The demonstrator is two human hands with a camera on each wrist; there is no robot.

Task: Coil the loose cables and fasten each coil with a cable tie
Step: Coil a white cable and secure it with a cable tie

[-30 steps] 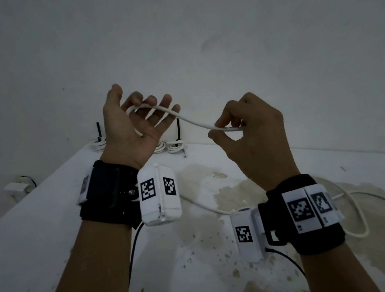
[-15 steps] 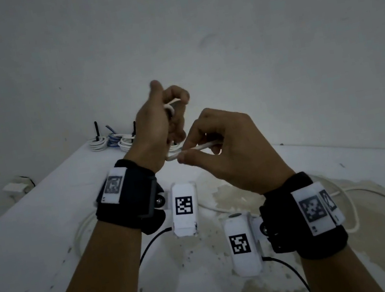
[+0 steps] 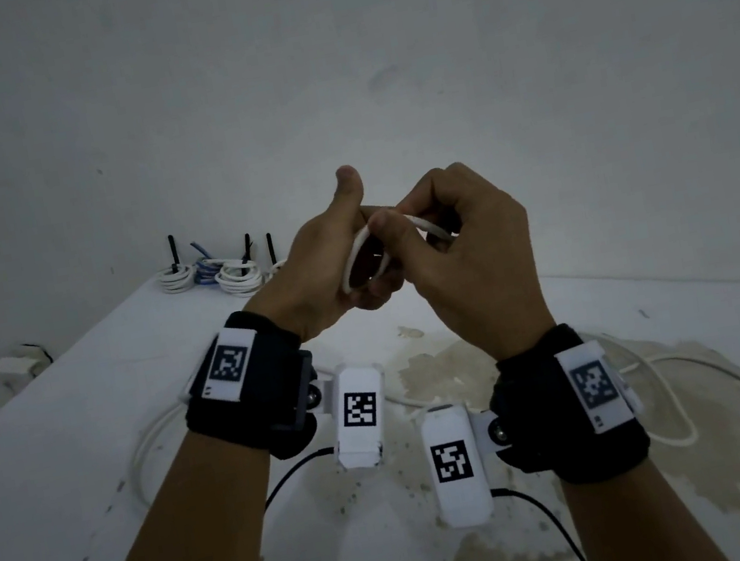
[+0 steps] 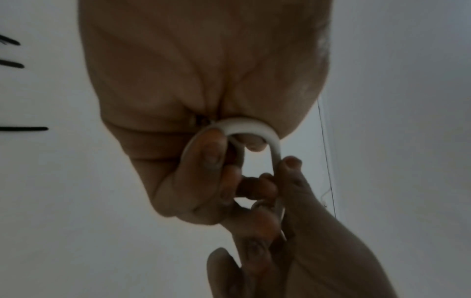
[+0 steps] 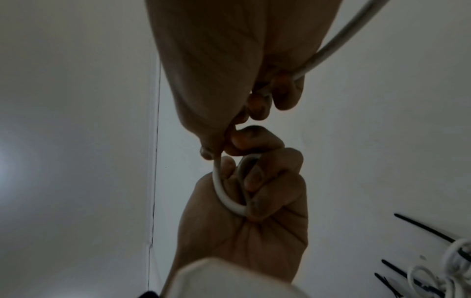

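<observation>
A white cable [image 3: 356,253] forms a small loop held up in front of me, above the white table [image 3: 65,429]. My left hand [image 3: 337,271] grips the loop with curled fingers, thumb raised. My right hand [image 3: 439,239] pinches the cable strand just right of the loop, touching the left hand. In the left wrist view the white cable [image 4: 254,129] arches over my left fingers [image 4: 211,153]. In the right wrist view the cable [image 5: 224,193] curves round the left hand [image 5: 254,201] and runs up past my right hand [image 5: 254,96]. The rest of the cable [image 3: 672,401] trails loose on the table.
Several tied coils [image 3: 230,274], white and one blue, with black cable ties [image 3: 173,254] sticking up, stand at the table's far left edge by the wall. The tabletop has brown stains [image 3: 728,440]. A white adapter [image 3: 15,364] sits off the table at left.
The left hand turned from open palm-up with the cable draped over its fingers to gripping a loop. The right hand moved left, bringing the strand to the left hand.
</observation>
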